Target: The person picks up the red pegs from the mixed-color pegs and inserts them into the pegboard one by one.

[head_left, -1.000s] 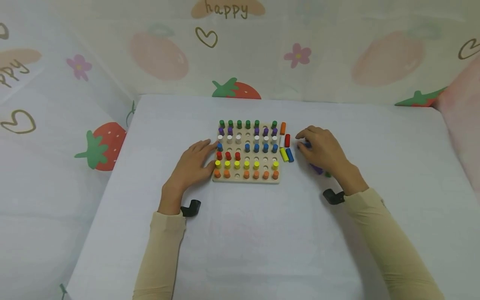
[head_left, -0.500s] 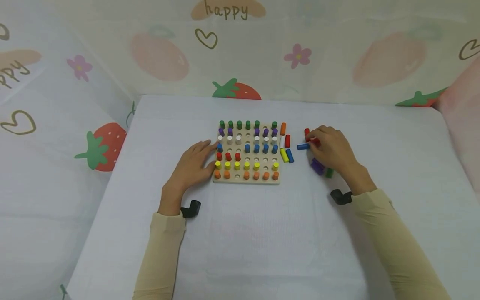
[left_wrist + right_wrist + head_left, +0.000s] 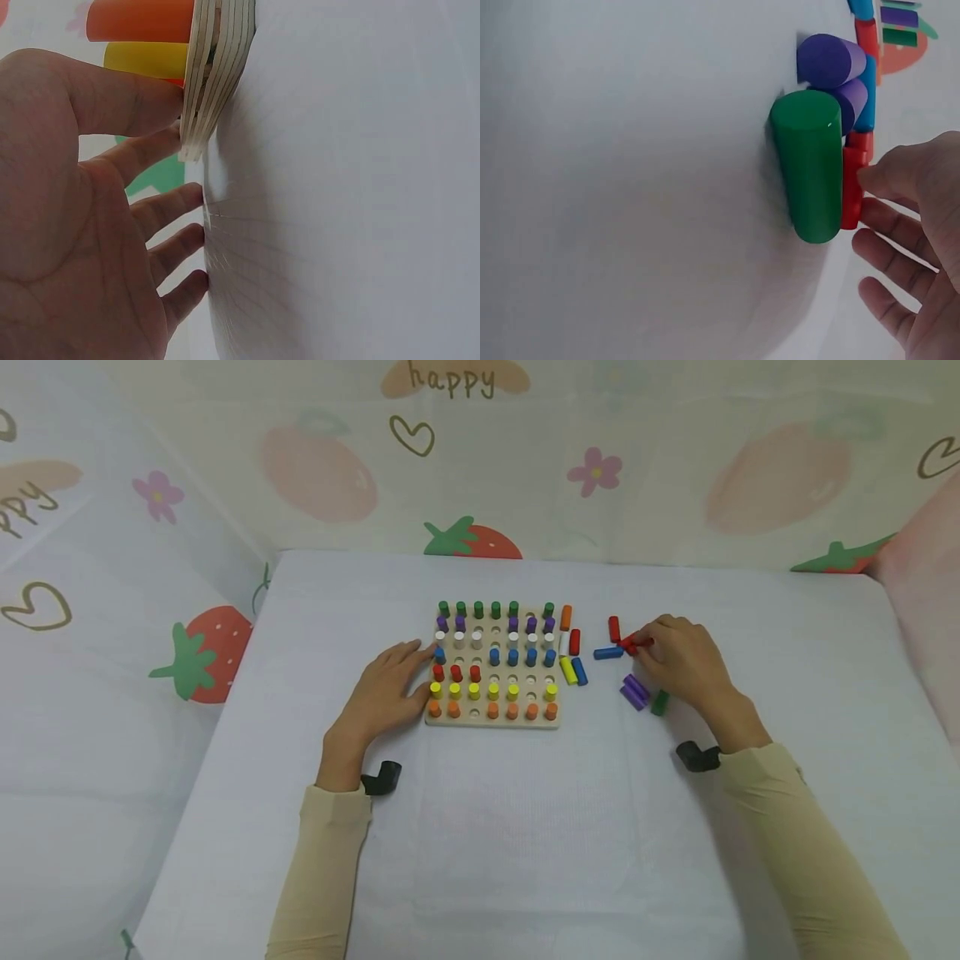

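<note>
My left hand (image 3: 382, 687) rests at the left edge of the wooden pegboard (image 3: 495, 722); its thumb and index finger touch the board's side in the left wrist view. Rows of colored pegs stand in the board, with several holes bare. To the right of the board, my right hand (image 3: 686, 658) pinches a red peg (image 3: 853, 187) between thumb and index finger, low over the table. Another red peg (image 3: 614, 628) and a blue peg (image 3: 608, 653) lie just left of its fingertips. Two purple pegs (image 3: 635, 691) and a green peg (image 3: 808, 169) lie below the hand.
Along the board's right side lie an orange peg (image 3: 566, 617), a white peg (image 3: 564, 644), a red peg (image 3: 575, 642), a yellow peg (image 3: 568, 671) and a blue peg (image 3: 580, 672). A white cloth (image 3: 525, 843) covers the table, and a printed curtain hangs behind it.
My right hand has moved rightward, away from the board, uncovering the red, blue, purple and green pegs on the table. The left hand and the pegboard have stayed put.
</note>
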### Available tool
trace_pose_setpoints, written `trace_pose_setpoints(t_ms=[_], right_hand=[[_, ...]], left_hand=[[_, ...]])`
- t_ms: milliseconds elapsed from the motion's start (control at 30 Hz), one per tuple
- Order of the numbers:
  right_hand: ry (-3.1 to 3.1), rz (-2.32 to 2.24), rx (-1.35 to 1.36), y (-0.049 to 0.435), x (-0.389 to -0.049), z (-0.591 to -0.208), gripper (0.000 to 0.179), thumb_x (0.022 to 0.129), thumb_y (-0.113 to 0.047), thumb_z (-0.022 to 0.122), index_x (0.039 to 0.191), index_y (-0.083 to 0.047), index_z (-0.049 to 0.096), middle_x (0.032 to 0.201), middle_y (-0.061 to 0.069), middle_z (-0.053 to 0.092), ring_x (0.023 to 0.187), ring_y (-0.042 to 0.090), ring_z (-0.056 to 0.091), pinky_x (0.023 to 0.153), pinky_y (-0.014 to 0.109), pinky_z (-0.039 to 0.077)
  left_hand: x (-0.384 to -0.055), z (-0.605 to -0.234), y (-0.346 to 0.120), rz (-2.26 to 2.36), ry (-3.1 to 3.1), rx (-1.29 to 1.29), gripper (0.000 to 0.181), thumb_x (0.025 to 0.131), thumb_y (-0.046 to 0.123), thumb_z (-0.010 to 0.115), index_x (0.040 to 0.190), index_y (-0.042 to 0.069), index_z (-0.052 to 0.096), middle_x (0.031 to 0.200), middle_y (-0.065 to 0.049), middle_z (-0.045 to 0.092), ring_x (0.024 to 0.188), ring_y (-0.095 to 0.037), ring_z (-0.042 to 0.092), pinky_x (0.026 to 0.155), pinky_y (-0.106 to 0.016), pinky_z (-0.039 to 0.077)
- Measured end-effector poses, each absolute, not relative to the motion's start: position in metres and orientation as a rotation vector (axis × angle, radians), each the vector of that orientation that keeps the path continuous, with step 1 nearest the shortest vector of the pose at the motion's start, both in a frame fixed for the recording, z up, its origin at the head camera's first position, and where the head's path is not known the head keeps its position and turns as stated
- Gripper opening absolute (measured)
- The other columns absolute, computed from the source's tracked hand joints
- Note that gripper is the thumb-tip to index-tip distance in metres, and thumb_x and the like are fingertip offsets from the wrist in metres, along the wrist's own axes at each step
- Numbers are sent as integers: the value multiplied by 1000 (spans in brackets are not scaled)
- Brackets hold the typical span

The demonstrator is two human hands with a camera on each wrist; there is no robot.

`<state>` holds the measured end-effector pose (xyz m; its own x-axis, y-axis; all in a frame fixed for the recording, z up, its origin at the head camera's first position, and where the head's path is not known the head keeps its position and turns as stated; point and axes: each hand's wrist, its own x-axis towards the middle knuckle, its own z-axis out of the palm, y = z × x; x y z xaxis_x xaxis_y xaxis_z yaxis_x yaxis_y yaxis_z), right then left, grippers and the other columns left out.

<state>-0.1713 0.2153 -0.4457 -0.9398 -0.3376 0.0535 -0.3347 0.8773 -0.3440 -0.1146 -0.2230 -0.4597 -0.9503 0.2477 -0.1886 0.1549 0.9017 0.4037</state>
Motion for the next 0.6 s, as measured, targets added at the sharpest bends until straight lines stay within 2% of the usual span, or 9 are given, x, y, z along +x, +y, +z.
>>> trace_pose_setpoints(t_ms=[233,600], right_hand=[[3013,-496,-509,221,-170,-444,28,95,-11,71,121,2,73,121,26,72,113,44,66,100,61,54],[2978,-498,-471,233,-164,-448,26,97,-13,71,119,1,74,120,26,72,111,45,66,100,64,52]], left_hand=[[-116,-458,-223,576,2827,304,65,103,32,51,165,17,39,174,-14,33,163,-38,26,135,-59,20],[-116,-460,-224,577,2825,293,65,103,32,51,165,17,39,174,-14,32,163,-39,25,135,-60,20]])
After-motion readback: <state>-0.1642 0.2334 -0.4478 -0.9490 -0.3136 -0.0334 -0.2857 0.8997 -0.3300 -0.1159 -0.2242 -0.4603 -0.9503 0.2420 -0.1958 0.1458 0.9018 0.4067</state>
